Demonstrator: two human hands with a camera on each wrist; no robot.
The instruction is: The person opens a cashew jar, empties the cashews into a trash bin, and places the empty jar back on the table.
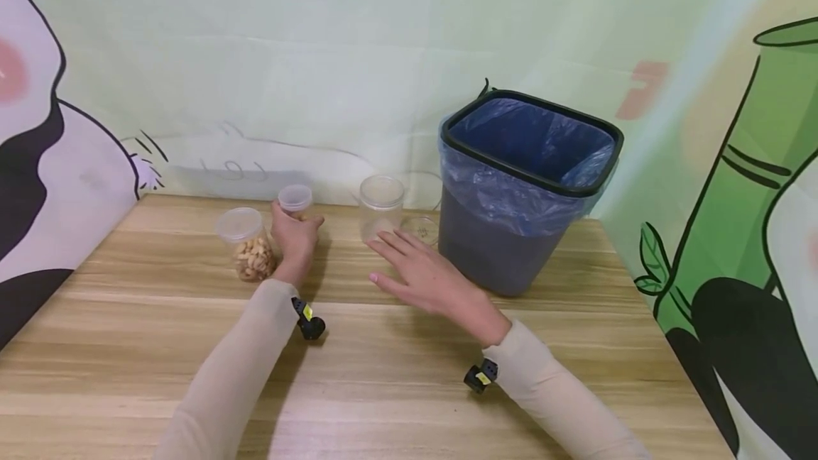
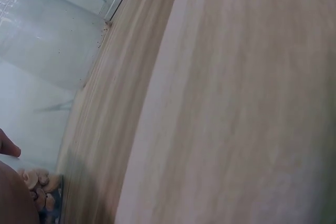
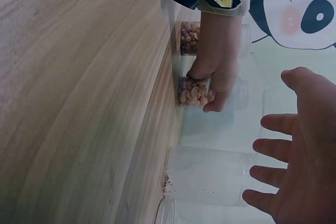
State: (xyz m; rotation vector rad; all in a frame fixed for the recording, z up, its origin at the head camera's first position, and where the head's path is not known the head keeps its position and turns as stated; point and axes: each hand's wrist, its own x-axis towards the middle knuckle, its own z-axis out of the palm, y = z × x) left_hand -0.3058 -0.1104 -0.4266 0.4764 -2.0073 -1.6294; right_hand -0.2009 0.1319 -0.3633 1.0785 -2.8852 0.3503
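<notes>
- Wood-grain table (image 1: 371, 389) before a green, panda-print backdrop (image 1: 255, 55).
- The left hand (image 1: 297, 238) grips a clear, lidded jar (image 1: 295, 197) of nuts (image 3: 193, 95), probably cashews, upright near the table's back edge.
- Just left, another nut-filled jar (image 1: 240, 227).
- Right hand (image 1: 427, 277) released, fingers spread, near a transparent jar (image 1: 382, 197) with specks (image 3: 166, 183) at its base.
- Farther right, a blue-lined bin (image 1: 492, 247).
</notes>
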